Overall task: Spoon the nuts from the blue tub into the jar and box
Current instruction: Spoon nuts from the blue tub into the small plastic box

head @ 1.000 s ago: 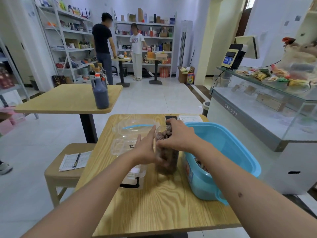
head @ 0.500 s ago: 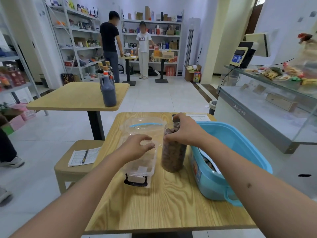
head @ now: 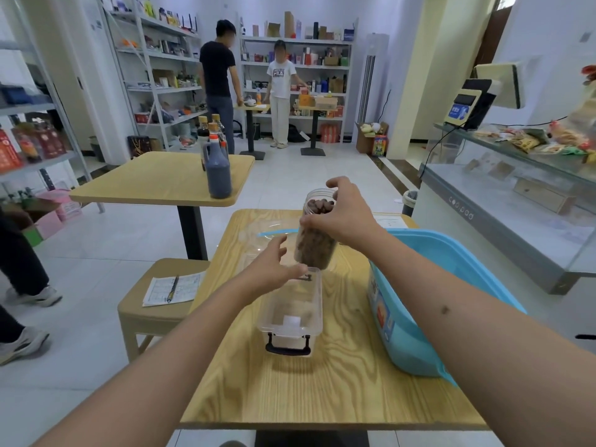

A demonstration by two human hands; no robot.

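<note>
While its fingers curl round the upper part of the jar (head: 314,238), the right hand (head: 343,212) holds that jar, full of brown nuts, lidless and tilted a little, off the table (head: 322,391) above the far end of the box (head: 292,312). Fingers spread and loosely bent, the left hand (head: 274,269) hovers at the box's far left corner, just beside the jar's base, though whether it touches either I cannot tell. At the right stands the tub (head: 416,317), and behind the box lies a clear lid (head: 267,232) with a blue strip.
</note>
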